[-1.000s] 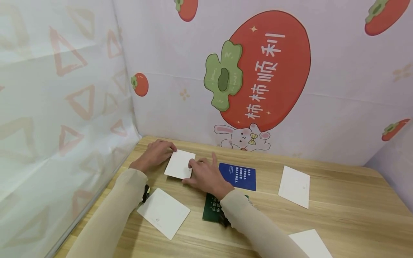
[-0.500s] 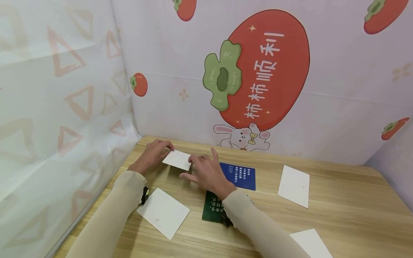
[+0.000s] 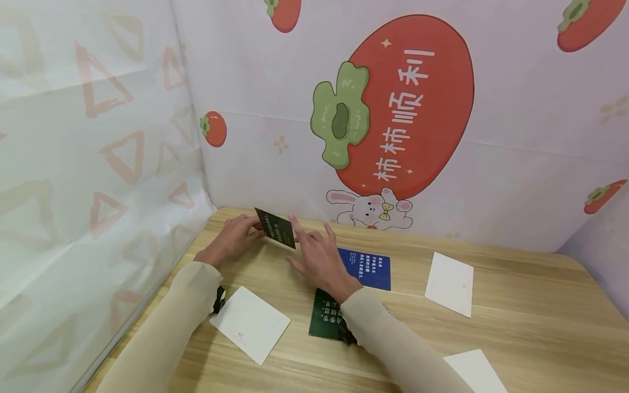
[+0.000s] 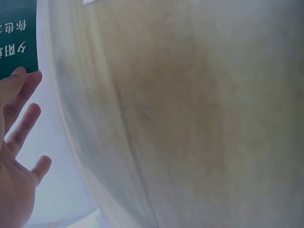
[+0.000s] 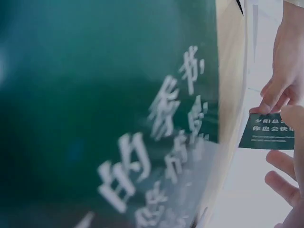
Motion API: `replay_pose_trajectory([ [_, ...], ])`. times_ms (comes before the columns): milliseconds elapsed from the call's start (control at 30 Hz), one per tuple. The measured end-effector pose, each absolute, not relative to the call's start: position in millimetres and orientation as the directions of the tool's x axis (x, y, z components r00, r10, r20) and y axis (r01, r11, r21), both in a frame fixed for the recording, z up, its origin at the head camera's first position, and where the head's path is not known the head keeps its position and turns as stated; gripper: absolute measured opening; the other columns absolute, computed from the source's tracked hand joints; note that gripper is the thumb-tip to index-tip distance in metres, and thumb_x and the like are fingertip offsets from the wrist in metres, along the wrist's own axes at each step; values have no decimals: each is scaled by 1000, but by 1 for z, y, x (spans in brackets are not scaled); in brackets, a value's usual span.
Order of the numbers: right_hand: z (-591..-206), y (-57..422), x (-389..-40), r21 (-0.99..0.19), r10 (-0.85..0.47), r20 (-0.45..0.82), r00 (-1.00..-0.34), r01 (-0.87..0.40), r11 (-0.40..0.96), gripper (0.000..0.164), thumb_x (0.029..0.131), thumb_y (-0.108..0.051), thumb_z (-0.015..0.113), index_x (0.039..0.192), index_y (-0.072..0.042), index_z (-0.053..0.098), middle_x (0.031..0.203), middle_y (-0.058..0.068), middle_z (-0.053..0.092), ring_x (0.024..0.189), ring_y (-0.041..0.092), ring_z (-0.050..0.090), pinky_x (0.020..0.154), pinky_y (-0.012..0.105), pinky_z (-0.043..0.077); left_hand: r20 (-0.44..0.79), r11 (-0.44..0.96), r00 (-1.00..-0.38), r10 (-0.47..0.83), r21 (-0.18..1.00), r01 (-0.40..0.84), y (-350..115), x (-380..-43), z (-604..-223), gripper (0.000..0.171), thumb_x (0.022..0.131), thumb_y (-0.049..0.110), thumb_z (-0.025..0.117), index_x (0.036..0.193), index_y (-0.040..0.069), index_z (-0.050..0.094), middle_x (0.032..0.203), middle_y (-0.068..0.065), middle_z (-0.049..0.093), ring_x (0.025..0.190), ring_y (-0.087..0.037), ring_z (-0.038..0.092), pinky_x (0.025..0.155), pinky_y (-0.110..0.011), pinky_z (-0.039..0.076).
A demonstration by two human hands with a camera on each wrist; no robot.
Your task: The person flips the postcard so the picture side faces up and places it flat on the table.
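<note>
Near the back left of the table, a dark green card (image 3: 276, 229) with white lettering stands tilted above the wood, its printed face toward the head camera. My left hand (image 3: 232, 239) pinches its left edge between thumb and fingers. The left wrist view shows that pinch at a corner of the green card (image 4: 18, 42), other fingers spread. My right hand (image 3: 321, 261) is at the card's right edge with its fingers spread; a finger overlaps the card in the right wrist view. Below the right wrist lies another green card (image 3: 325, 315), partly covered by the sleeve.
A blue card (image 3: 366, 268) with white text lies right of my right hand. White cards lie at the front left (image 3: 250, 325), at the right (image 3: 449, 284) and at the front edge (image 3: 475, 370). Patterned cloth (image 3: 260, 164) hangs behind and left of the wooden table (image 3: 521, 305).
The card in my left hand was white side up, then tipped up and turned over to its dark green printed face. My right hand has gone from gripping its right edge to spread fingers.
</note>
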State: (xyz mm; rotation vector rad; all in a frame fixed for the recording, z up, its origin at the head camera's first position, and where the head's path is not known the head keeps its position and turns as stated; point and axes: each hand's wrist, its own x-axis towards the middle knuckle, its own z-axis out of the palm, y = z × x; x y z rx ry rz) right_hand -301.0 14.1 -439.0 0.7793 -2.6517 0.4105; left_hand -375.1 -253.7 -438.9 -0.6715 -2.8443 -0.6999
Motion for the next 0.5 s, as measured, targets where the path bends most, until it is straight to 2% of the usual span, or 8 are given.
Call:
replay_pose_trajectory([
  [67,-440,15,-302,-203,-446,396,-803,-550,810,107,103,-41,76,176,-21,0,130,-1,79,132,27,69,132,66,22,215,789,-894,393,420,448,-252,-375,-438,12,104,15,75,116,12,76,116,-10,82,119,-37,69,111,-69,39],
  [200,-442,15,-303,-237,-422,400,-813,-537,810,108,105,-35,74,175,-21,-7,130,1,79,132,27,69,132,66,21,176,775,-899,401,457,436,-248,-375,-438,13,104,16,74,117,13,75,116,-8,82,120,-34,73,115,-67,41],
  [500,-441,16,-303,-219,-407,374,-833,-506,834,105,108,-28,70,175,-17,-10,109,0,83,128,26,70,133,64,20,115,751,-911,396,530,394,-244,-368,-434,5,106,20,73,109,16,70,109,-4,83,117,-30,73,111,-60,46],
])
